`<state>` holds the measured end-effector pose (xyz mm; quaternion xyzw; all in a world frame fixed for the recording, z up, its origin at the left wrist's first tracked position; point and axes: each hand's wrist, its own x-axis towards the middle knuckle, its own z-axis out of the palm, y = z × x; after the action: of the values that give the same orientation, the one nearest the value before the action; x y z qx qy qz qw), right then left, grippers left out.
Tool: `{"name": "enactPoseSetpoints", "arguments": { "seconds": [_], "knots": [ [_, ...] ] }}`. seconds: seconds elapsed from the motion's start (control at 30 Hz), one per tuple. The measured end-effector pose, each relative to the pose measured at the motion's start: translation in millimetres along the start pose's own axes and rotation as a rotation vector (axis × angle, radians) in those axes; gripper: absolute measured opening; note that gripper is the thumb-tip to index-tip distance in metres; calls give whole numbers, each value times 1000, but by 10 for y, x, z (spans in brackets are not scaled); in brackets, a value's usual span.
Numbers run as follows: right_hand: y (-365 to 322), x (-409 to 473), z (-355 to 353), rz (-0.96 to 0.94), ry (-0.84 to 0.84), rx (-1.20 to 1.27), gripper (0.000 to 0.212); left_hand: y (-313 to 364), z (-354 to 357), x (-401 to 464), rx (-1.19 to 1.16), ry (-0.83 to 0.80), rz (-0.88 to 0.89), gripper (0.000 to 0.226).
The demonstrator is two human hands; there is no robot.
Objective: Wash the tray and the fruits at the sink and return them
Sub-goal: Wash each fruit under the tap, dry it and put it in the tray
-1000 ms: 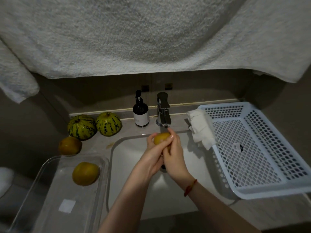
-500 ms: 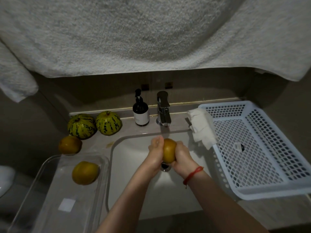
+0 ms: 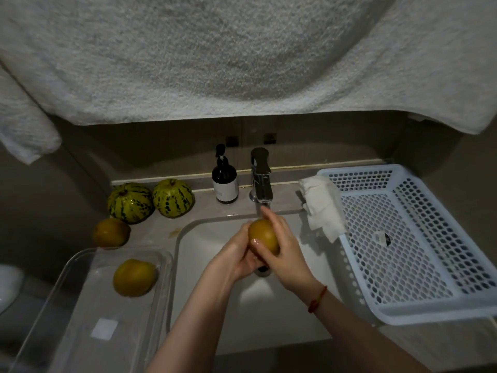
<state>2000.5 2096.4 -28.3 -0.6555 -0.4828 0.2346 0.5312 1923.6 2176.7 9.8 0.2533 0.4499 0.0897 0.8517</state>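
A yellow-brown fruit (image 3: 263, 236) sits over the sink (image 3: 301, 313), just below the tap (image 3: 261, 176). The left hand (image 3: 236, 258) cups it from the left with fingers curled under; the right hand (image 3: 286, 249) wraps its fingers over the far side, thumb pressed on the near face. On the worktop (image 3: 161, 227) to the left, a clear tray (image 3: 80, 267) holds a second fruit (image 3: 134, 277); a third fruit (image 3: 111, 232) and two striped melons (image 3: 150, 201) lie farther back. A white basket (image 3: 478, 265) stands right of the sink.

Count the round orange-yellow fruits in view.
3: one fruit held by both hands over the sink, one fruit in the clear tray, one fruit on the counter beside the striped melons.
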Motion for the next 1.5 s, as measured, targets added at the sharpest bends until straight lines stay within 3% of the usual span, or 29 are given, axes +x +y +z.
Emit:
{"name": "enactPoseSetpoints", "arguments": {
  "seconds": [0.1, 0.17, 0.23, 0.27, 0.33, 0.4, 0.47, 0.5, 0.57, 0.67, 0.73, 0.8, 0.87, 0.93, 0.97, 1.07, 1.2, 1.3, 1.4, 1.47, 1.5],
  "knots": [
    [-71, 166, -36, 310, 244, 94, 18, -123, -44, 54, 301, 53, 68, 50],
    [-50, 273, -34, 555, 367, 121, 23, -165, -39, 94, 610, 181, 200, 56],
    [-30, 334, -50, 830, 402, 370, 32, -165, -60, 154, 885, 336, 417, 50],
    [-35, 339, -45, 951, 393, 547, 35, -163, -71, 170, 904, 344, 543, 43],
    [-63, 337, -42, 1051, 386, 837, 40, -162, -23, 157, 804, 183, 663, 31],
    [-122, 297, 8, 976, 393, 959, 40, -201, 52, 136, 657, 92, 702, 19],
    [-178, 218, 74, 750, 347, 947, 29, -220, 114, 113, 421, 131, 668, 16],
    [-189, 157, 91, 617, 294, 857, 24, -198, 141, 105, 284, 146, 575, 20],
    [-139, 17, 84, 319, 124, 478, 38, -119, 149, 91, 104, 171, 344, 29],
    [-40, -60, -16, -19, -85, -35, 48, -62, 79, 67, 111, 216, 148, 30],
    [-24, -46, -66, -29, -83, -216, 44, -82, 0, 46, 247, 211, 121, 35],
    [21, -20, -41, 21, 51, -337, 41, -156, -32, 58, 303, 152, 152, 47],
    [20, 92, -16, 270, 162, -266, 34, -261, -35, 98, 373, 181, 272, 52],
    [24, 222, -26, 543, 97, -223, 45, -408, -23, 105, 448, 207, 409, 50],
    [26, 247, -37, 573, 65, -241, 51, -476, -38, 113, 467, 211, 476, 47],
    [-17, 191, -21, 387, 114, -224, 50, -490, -52, 108, 377, 194, 565, 34],
    [35, 13, 14, 101, 75, -298, 35, -146, -6, 44, -107, 149, 268, 29],
    [10, -9, -26, 24, -44, -127, 34, 20, -16, -32, 12, 140, 20, 33],
    [-74, 15, -38, -200, -66, -86, 32, 117, -39, -82, 288, 116, -71, 45],
    [-121, 67, 12, -139, 46, 25, 20, 155, -28, -68, 365, 61, -27, 55],
    [-168, 112, 52, 32, 177, 173, 11, 139, -14, -41, 446, 36, 47, 57]
  ]
}}
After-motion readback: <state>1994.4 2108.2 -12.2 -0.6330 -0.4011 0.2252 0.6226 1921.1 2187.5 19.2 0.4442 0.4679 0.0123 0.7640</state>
